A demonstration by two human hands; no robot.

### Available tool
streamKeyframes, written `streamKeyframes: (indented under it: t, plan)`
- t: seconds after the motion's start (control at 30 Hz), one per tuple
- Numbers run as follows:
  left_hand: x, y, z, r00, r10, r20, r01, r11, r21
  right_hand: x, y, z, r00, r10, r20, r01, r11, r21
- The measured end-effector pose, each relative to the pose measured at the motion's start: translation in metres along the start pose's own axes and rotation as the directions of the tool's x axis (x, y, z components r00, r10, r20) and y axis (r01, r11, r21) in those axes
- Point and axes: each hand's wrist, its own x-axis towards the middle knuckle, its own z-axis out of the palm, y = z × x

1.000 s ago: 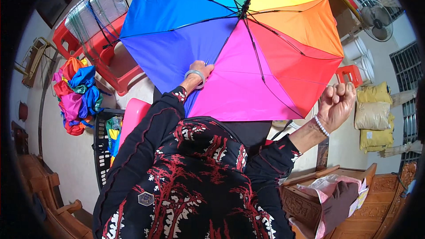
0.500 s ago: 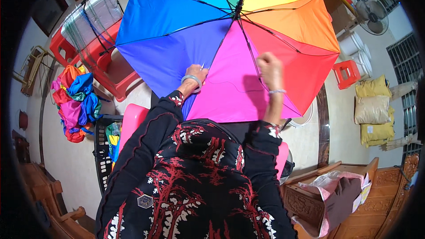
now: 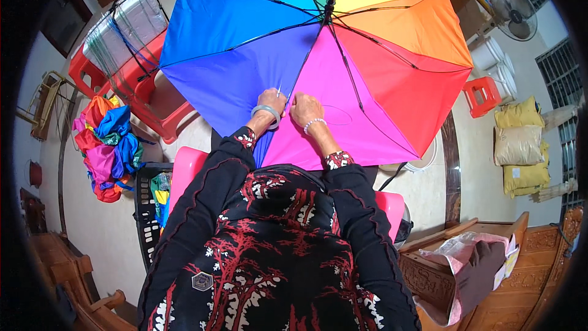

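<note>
– Left hand (image 3: 271,103) first: what's it doing?
– It's clamped on the violet panel (image 3: 226,79) edge, creasing the cloth around its fingers. A thin, bright sliver (image 3: 279,90) sticks up from them, perhaps a needle; too small to be sure.
– And the right hand (image 3: 307,111)?
– Just beside the left, over the magenta panel (image 3: 370,141), knuckles up. I can't tell whether its fingers are pinching anything.
– Where's the umbrella (image 3: 326,64)?
– Underside up, spread beyond both hands and out to either side. A black metal rib (image 3: 305,64) runs down to the gap between them.
– How far along would you say?
– The canopy is open on its frame. The seam between the hands looks unfinished to me: a loose loop of thread (image 3: 350,114) lies right of the right hand. Whether the far edge is done, I can't tell.
– Anything else?
– Well left of the left hand, a bundle of rainbow fabric (image 3: 110,147).
</note>
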Motion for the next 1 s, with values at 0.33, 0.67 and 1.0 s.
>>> streamKeyframes:
  t: [0.33,0.67,1.0]
  plan:
    - [0.001,-0.006,0.006,0.995,0.077,-0.059,-0.075,0.997,0.037,-0.006,-0.005,0.003,0.998,0.023,-0.058,-0.012,0.984,0.177]
    - [-0.002,0.002,-0.002,0.995,-0.021,0.092,0.03,0.995,-0.09,0.006,0.019,-0.028,0.997,-0.069,-0.042,0.056,0.968,-0.246]
    - [-0.005,0.006,-0.007,0.996,-0.016,0.09,0.024,0.996,-0.082,-0.017,0.021,-0.188,0.926,0.222,-0.304,0.267,0.183,0.946]
